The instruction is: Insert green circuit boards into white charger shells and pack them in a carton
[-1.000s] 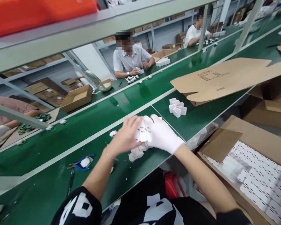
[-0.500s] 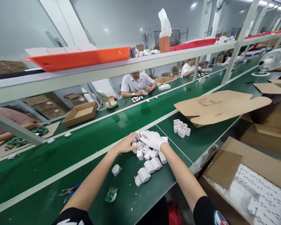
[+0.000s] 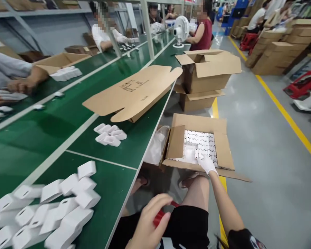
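My right hand [image 3: 207, 164], in a white glove, reaches down into an open cardboard box [image 3: 224, 149] beside the bench. Its fingers are stretched out against the packed white plastic housings [image 3: 207, 142], beside a gap in their rows; the fingertips are small and partly lost among them. Bare and with nothing in it, my left hand [image 3: 152, 221] hangs over my lap, fingers curved and apart from the thumb. On the green bench at the left lies a loose group of white housings [image 3: 52, 211]. Several more housings [image 3: 110, 135] stand in a small cluster farther along.
A flattened cardboard sheet [image 3: 134, 90] lies across the bench. More open boxes [image 3: 209, 74] are stacked beyond the packed one. A white fan [image 3: 181, 31] stands on the far bench. Co-workers sit along the line; one person's hands [image 3: 23, 83] are at the left.
The view has swung right and down. Both hands have left the housings on the bench: the right is now in the box, the left over my lap.
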### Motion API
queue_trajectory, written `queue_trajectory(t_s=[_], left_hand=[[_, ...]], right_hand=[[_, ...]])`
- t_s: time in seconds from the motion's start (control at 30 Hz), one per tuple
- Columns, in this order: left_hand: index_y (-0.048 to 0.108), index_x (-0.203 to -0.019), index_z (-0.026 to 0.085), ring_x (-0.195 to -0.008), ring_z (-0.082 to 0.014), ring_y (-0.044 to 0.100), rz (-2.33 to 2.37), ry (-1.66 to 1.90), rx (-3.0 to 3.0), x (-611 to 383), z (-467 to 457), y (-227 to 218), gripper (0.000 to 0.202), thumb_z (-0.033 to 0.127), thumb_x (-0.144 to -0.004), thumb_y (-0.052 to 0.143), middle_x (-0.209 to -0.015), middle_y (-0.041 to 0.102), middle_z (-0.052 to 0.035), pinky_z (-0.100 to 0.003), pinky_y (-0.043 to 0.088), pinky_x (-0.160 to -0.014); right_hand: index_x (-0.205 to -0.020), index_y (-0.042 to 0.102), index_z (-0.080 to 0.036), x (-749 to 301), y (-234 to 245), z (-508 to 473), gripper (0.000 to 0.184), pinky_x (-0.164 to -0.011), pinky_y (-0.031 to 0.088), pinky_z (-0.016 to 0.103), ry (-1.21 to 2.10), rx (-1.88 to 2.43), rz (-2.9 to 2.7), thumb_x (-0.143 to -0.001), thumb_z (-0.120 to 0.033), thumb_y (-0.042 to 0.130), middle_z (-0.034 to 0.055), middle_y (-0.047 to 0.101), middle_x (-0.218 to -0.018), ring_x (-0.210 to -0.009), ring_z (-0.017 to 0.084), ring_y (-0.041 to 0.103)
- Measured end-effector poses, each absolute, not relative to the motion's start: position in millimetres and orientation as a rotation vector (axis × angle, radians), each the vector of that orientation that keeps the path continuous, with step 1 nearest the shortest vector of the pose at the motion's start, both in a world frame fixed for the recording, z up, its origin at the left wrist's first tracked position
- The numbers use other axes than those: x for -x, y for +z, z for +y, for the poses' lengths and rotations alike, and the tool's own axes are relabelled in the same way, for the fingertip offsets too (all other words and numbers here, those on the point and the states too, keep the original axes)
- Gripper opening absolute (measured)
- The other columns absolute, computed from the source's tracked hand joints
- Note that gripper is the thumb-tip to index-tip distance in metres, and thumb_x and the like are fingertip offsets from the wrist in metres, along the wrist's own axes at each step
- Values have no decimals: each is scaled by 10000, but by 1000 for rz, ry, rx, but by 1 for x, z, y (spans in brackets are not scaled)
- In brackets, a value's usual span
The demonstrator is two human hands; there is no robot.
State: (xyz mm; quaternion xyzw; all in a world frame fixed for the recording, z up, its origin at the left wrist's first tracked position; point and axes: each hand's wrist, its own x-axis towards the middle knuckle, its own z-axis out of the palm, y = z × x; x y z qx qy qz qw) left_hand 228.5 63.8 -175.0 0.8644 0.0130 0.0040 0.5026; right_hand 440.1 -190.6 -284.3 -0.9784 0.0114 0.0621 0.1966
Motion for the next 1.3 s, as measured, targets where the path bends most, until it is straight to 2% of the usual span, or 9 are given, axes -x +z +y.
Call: queue_trajectory(t_s=[0.1, 0.2, 0.4, 0.6, 0.8, 0.97, 1.03, 1.2, 1.3], left_hand=[[621, -1110, 266, -996, -208, 616, -182, -282, -1919, -318, 13, -210, 293, 254, -838, 511, -1130, 646, -53, -382, 503, -952], [575, -1174, 222, -1004, -180, 603, 21, -531, -1841, -414, -26, -261, 376, 184, -800, 598, -1201, 607, -57, -356, 479, -981], [531, -1200, 148, -994, -206, 609, 313, -754, -1855, -525, -88, -378, 337, 300, -902, 569, -1185, 579, -96, -406, 545, -828], [512, -1239, 162, -1067, -230, 582, 430, -758, -1862, -547, -126, -448, 376, 333, -907, 559, -1248, 547, -103, -444, 523, -882], [486, -1279, 174, -1169, -262, 528, 413, -723, -1818, -551, -134, -475, 411, 323, -904, 562, -1332, 495, -111, -499, 464, -968], [501, -1257, 171, -1081, -232, 578, 523, -771, -1660, -539, -124, -479, 387, 348, -915, 543, -1271, 536, -107, -449, 518, -895], [504, -1247, 164, -1033, -219, 597, 592, -794, -1583, -534, -120, -479, 385, 360, -918, 537, -1231, 556, -104, -426, 536, -855], [492, -1256, 166, -1036, -220, 591, 693, -755, -1413, -528, -107, -477, 395, 365, -918, 533, -1241, 547, -105, -432, 527, -862], [478, -1283, 184, -1087, -225, 582, 662, -733, -1264, -520, -97, -468, 440, 383, -897, 550, -1267, 551, -107, -389, 503, -901]], right_hand=[[-1113, 585, -144, -446, -314, -230, 292, -770, 541, 367, 372, 2823, 143, -909, -353, 576, 63, 623, -1067, -891, 171, 625], [-1153, 574, -166, -442, -334, -241, 299, -799, 538, 378, 407, 2886, 210, -915, -348, 568, 73, 605, -1133, -949, 185, 616], [-1210, 547, -175, -466, -374, -238, 341, -863, 515, 426, 301, 2989, 418, -921, -358, 552, 90, 568, -1220, -1026, 211, 591], [-1178, 543, -153, -487, -420, -222, 409, -807, 507, 395, 296, 2943, 893, -905, -458, 537, 87, 591, -1099, -939, 199, 593], [-1262, 458, -78, -490, -437, -203, 650, -786, 453, 430, 291, 2871, 990, -807, -514, 617, 217, 512, -1168, -1011, 301, 517], [-1235, 472, -178, -493, -440, -205, 487, -801, 466, 389, 346, 2769, 1065, -851, -458, 577, 110, 496, -1202, -1014, 234, 518], [-1238, 464, -184, -497, -442, -205, 481, -788, 465, 384, 355, 2724, 1101, -841, -428, 584, 107, 489, -1203, -1015, 237, 515], [-1286, 396, -32, -499, -435, -201, 798, -737, 437, 472, 285, 2622, 1143, -615, -308, 727, 259, 504, -1090, -988, 373, 521], [-1341, 313, -18, -484, -419, -190, 813, -747, 430, 509, 154, 2575, 1022, -689, -377, 640, 286, 494, -1106, -1002, 400, 519]])
